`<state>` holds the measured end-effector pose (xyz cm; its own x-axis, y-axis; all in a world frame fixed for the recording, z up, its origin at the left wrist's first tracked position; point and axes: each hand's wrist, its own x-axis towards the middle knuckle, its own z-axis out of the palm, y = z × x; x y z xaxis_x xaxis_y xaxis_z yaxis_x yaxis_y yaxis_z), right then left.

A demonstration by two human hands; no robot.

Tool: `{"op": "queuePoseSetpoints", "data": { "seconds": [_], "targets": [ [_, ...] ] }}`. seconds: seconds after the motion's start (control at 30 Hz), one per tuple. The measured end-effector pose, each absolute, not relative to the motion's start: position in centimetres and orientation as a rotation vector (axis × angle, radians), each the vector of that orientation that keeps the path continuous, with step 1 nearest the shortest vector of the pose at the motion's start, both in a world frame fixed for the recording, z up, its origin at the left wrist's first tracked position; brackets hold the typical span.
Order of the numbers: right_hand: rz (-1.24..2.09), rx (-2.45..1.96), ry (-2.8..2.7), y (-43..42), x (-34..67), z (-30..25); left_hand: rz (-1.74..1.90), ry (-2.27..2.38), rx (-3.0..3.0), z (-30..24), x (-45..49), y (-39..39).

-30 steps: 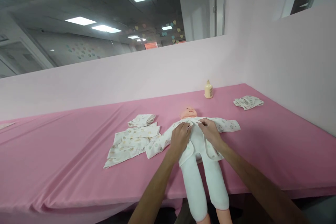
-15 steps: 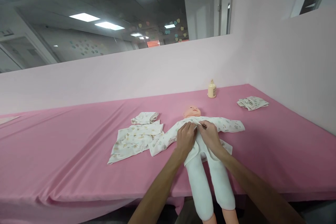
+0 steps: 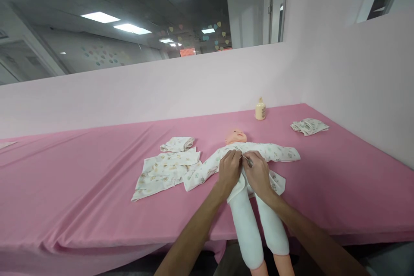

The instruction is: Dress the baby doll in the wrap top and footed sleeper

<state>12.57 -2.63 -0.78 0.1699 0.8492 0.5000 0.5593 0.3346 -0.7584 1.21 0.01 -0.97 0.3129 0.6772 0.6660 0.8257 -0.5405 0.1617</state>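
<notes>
A baby doll lies on its back, its legs in white cloth hanging over the table's front edge. It wears a white printed baby shirt with both sleeves spread out. Over the doll's chest, my left hand is closed in a pinch at the shirt's front. Close beside it, my right hand pinches a thin white tie that runs between the two hands. My fingers hide most of the tie and the cloth under them.
White printed baby clothes lie left of the doll, with a folded printed cloth behind them. A cream pump bottle stands near the wall. Another folded cloth is at the far right. Pink cloth covers the table.
My right hand has turned slightly and its fingers have curled in closer around the tie. My left hand stays nearly where it was. The view has shifted a little.
</notes>
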Motion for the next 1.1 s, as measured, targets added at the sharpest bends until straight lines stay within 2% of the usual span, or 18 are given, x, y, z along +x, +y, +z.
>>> {"op": "queuePoseSetpoints", "data": {
  "seconds": [0.23,0.37,0.57,0.73,1.1],
  "targets": [
    [0.143,-1.237,-1.633,-2.7,12.6,-1.8,-1.533,-1.694,-2.62,0.6,1.3,-0.3],
    [0.091,-1.219,-1.672,-2.6,12.8,-2.0,-1.67,-1.77,-2.749,1.5,1.1,-0.4],
    [0.072,-1.202,-1.739,-2.5,13.0,-2.1,-1.615,-1.825,-2.711,1.5,1.1,0.0],
    [0.198,-1.229,-1.654,-2.5,13.1,-2.1,-1.473,-1.799,-2.664,1.2,1.4,0.1],
    [0.124,-1.248,-1.667,-2.4,13.0,-2.5,-1.666,-1.852,-2.74,1.4,1.2,0.1]
  ]
}}
